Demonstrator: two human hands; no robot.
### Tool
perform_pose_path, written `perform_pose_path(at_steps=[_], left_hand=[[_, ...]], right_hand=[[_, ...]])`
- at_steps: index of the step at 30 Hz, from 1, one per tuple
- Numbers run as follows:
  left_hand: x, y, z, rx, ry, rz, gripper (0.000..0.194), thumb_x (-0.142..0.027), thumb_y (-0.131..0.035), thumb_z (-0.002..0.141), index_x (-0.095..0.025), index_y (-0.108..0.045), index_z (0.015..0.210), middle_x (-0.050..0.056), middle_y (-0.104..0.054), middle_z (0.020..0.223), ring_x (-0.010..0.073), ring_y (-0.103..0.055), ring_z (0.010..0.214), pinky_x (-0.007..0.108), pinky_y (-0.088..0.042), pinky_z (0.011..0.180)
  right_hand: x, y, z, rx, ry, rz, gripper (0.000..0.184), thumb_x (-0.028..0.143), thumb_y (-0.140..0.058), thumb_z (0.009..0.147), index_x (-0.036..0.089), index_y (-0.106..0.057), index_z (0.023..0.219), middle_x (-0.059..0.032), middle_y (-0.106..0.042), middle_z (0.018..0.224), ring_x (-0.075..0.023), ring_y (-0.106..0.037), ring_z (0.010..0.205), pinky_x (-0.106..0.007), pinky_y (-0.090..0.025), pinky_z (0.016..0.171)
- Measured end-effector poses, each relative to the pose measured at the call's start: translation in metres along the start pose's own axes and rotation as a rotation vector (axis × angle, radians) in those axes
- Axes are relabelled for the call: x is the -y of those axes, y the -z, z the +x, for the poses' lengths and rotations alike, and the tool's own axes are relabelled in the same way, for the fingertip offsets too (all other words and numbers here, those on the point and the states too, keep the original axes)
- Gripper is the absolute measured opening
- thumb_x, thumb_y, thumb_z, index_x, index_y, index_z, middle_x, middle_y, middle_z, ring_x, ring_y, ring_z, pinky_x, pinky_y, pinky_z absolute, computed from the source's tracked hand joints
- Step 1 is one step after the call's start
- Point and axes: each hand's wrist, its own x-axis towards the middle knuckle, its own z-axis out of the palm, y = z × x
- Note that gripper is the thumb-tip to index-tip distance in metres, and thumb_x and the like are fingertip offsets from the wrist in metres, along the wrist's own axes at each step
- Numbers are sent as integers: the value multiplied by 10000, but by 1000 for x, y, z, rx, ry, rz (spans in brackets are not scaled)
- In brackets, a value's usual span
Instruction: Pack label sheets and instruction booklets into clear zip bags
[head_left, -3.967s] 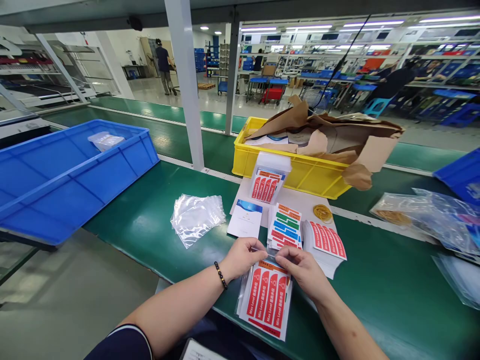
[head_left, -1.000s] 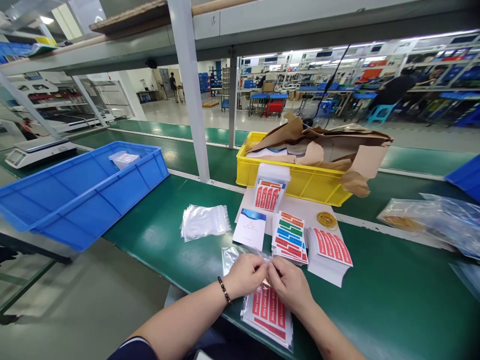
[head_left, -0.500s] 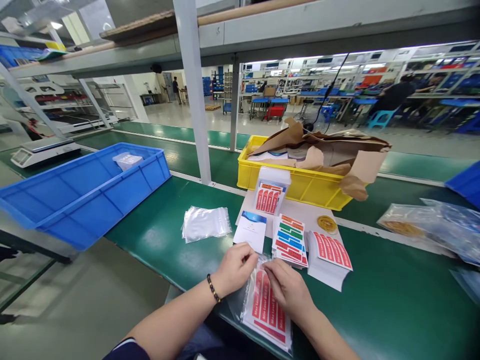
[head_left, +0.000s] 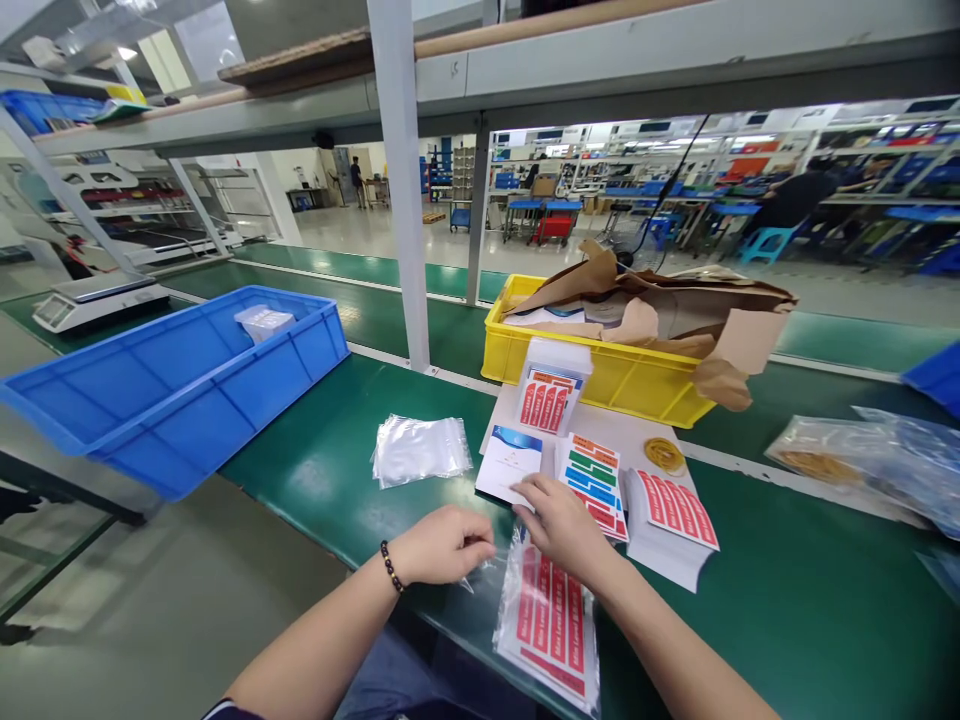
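My left hand [head_left: 446, 545] is closed at the table's front edge, pinching a clear plastic bag [head_left: 478, 572]. My right hand [head_left: 564, 528] reaches over the table, thumb and fingers apart, its fingertips at the near corner of the white booklets [head_left: 510, 462] with a blue top. Under my right wrist lies a clear bag with red label sheets [head_left: 551, 620] inside. Beside that hand are a stack of multicoloured label sheets [head_left: 592, 480] and a thick stack of red label sheets [head_left: 673, 520]. Flat clear bags [head_left: 421, 448] lie in a pile to the left.
A blue bin [head_left: 180, 390] stands at the left, a yellow crate [head_left: 600, 375] with brown paper at the back. Rubber bands [head_left: 664, 455] lie beside a bundled stack of sheets [head_left: 551, 390]. Plastic bags [head_left: 847, 455] are at the right. A white post [head_left: 401, 200] rises behind.
My hands have parted: the left moved left and down with clear plastic, the right moved up toward the booklets. The bag of red label sheets stays on the table edge.
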Motion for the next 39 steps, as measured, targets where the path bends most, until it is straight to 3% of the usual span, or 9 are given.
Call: perform_pose_path(at_steps=[3,7,14,17,21,23,27,33,39], left_hand=[[5,-14,2,14,-4,-163,257,-317,-455,772,-129,-594,665,-11,-529,601,77,-456,574,171,-335,564],[14,-32,3,0,64,-444,329,-408,-498,741,-107,-614,674,-11,-504,569,70,-423,543,176,-332,532],[30,-39,18,-8,384,-1313,797,-721,-166,692,-84,-553,975,14,-518,495,102,-461,380,212,-347,398],[30,-38,21,16,411,-1526,602,-586,-416,716,-64,-565,977,99,-629,675,180,-601,584,286,-453,554],[21,-41,17,23,325,-1548,348,-185,-625,642,-41,-596,957,144,-649,886,206,-615,789,333,-439,777],[12,-42,15,114,306,-1513,325,-180,-635,638,-33,-613,928,153,-651,880,207,-618,781,337,-441,779],[-10,-45,24,278,281,-1429,299,-190,-685,589,-57,-640,853,124,-664,822,163,-618,692,287,-465,704],[-27,-64,59,419,301,-1392,313,-210,-725,522,-97,-645,803,73,-667,755,132,-600,601,289,-458,691],[-5,-81,79,322,421,-1601,326,-280,-625,643,-38,-614,861,135,-658,799,201,-613,738,361,-393,812]], right_hand=[[-9,-23,22,-48,-34,-232,441,211,-574,711,131,-486,1136,-141,-520,1072,-271,-458,976,-389,-347,816],[-19,-32,34,-36,-7,-240,168,186,-523,743,149,-620,875,-98,-589,869,-217,-524,812,-326,-384,715],[11,3,13,-75,121,-149,260,211,-381,850,157,-619,939,-92,-610,902,-187,-528,839,-319,-377,755],[23,24,-1,59,275,60,237,249,-407,846,210,-609,964,-59,-611,913,-162,-532,842,-296,-391,766],[-29,45,-1,-48,-144,56,274,278,-368,853,198,-607,960,-63,-604,1013,-165,-527,945,-271,-393,824],[-73,50,4,-106,-435,-77,290,275,-430,807,168,-588,1026,-108,-594,1043,-225,-513,987,-340,-369,850],[-127,51,8,-142,-594,-113,307,269,-582,654,101,-630,906,-179,-627,918,-335,-542,891,-427,-377,747],[-129,56,-4,-279,-586,43,160,297,-502,708,181,-601,662,-55,-633,686,-216,-568,695,-307,-389,628],[-124,79,-37,-527,-681,304,315,430,-412,772,149,-555,788,-30,-579,566,-135,-510,468,-249,-391,452]])
